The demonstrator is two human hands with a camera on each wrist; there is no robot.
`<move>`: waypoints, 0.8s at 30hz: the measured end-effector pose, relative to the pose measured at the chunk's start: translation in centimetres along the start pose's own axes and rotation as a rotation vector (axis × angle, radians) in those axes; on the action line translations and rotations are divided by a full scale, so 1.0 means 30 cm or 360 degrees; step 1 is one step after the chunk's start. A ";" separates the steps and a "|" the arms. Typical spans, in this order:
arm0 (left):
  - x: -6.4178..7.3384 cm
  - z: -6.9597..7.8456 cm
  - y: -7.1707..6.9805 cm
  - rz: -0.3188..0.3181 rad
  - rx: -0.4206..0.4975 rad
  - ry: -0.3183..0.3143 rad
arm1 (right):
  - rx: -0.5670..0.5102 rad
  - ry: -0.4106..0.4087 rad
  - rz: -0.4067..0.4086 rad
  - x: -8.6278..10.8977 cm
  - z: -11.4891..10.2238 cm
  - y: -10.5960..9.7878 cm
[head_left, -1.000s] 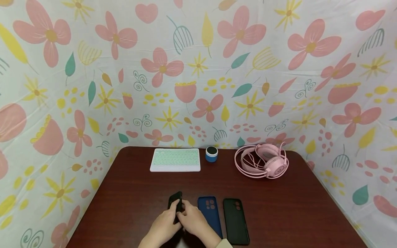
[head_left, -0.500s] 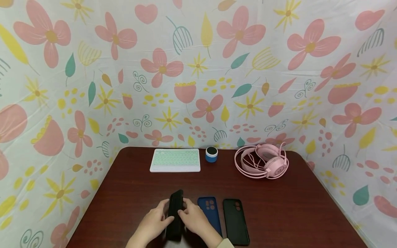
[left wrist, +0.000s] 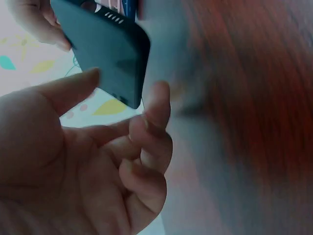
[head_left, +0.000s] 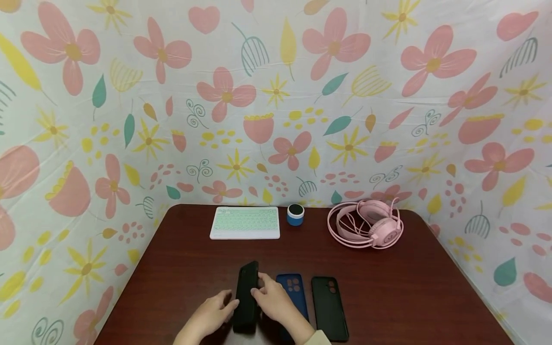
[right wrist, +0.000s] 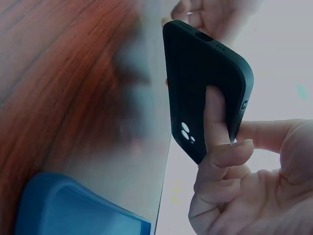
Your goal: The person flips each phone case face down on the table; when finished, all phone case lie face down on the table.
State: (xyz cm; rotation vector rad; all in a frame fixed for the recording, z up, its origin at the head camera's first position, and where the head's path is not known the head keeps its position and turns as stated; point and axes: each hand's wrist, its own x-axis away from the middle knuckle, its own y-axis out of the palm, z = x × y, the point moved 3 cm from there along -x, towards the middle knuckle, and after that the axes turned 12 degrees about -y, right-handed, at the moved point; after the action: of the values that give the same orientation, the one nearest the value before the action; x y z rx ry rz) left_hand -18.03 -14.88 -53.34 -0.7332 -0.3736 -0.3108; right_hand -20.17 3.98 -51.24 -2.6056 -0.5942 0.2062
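A black phone case (head_left: 247, 299) stands tilted over the near part of the table, its cutouts showing in the right wrist view. My right hand (head_left: 276, 298) holds it by its right edge, the thumb on one face and fingers (right wrist: 215, 112) on the camera-hole side. At the case's left edge is my left hand (head_left: 211, 311), thumb tip close to it and fingers loosely bent; whether they touch is hard to tell. A blue phone case (head_left: 293, 292) lies right of the held one, partly hidden by the right forearm. Beside that lies a dark green phone case (head_left: 329, 309).
On the brown table (head_left: 388, 287), a white keyboard (head_left: 246, 223) with green keys lies along the back edge. A small blue and white round speaker-like cylinder (head_left: 295, 214) stands right of it. Pink headphones (head_left: 366, 224) rest at the back right. A floral cloth (head_left: 276, 96) hangs behind.
The black case, earlier edge-on between both hands, now shows its broad face and sits slightly higher. My left hand has drawn back left and loosened its fingers; the right keeps its hold.
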 end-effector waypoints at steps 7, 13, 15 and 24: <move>-0.010 -0.002 0.014 -0.0131 0.0203 0.0017 | -0.0045 0.0013 -0.0006 -0.004 0.001 -0.006; -0.025 -0.007 0.011 -0.0152 0.0288 0.0073 | -0.0137 -0.0026 -0.0010 -0.009 -0.010 -0.014; -0.027 -0.008 0.005 -0.0138 0.0294 0.0092 | -0.0143 -0.0031 -0.0009 -0.011 -0.013 -0.019; 0.008 0.002 -0.021 -0.0053 0.0314 0.0164 | -0.0073 -0.0008 -0.0035 -0.016 -0.006 -0.023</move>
State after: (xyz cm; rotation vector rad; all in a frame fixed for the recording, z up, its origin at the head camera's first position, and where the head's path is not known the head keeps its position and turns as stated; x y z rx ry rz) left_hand -18.09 -15.31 -52.82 -0.5160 -0.3142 -0.3367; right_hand -20.81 4.26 -50.75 -2.6419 -0.6363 0.1944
